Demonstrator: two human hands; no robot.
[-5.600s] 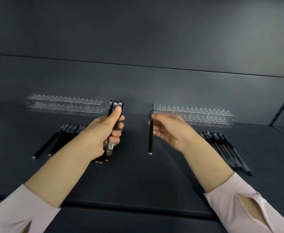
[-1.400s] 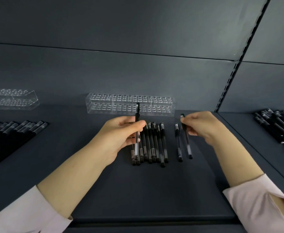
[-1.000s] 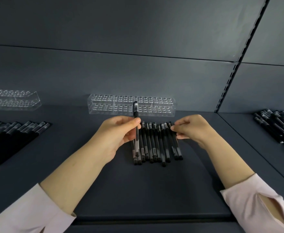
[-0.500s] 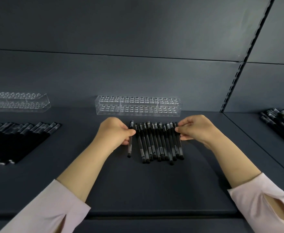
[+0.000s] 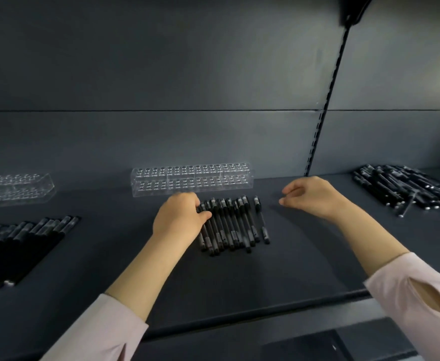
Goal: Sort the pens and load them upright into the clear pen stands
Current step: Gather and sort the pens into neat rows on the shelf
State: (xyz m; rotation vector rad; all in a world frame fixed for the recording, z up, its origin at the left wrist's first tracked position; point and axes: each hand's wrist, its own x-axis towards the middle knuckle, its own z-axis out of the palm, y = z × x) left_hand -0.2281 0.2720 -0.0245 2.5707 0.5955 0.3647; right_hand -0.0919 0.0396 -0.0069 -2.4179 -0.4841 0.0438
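Counted on the shelf [image 5: 239, 277]: two clear pen stands at the back edge, a middle stand [image 5: 191, 178] and a left stand [image 5: 13, 188]; three lots of black pens lying flat, a middle row [image 5: 229, 225] of roughly nine just before the middle stand, a left batch [image 5: 18, 241] at the left edge, a right pile [image 5: 401, 188] at the right end, neither countable. Left hand [image 5: 179, 222] down on the row's left end, fingers [image 5: 187, 201] bent over the caps, gripping or only pressing not discernible. Right hand [image 5: 312, 196] above the shelf right of the row, fingers loosely curled, holding nothing.
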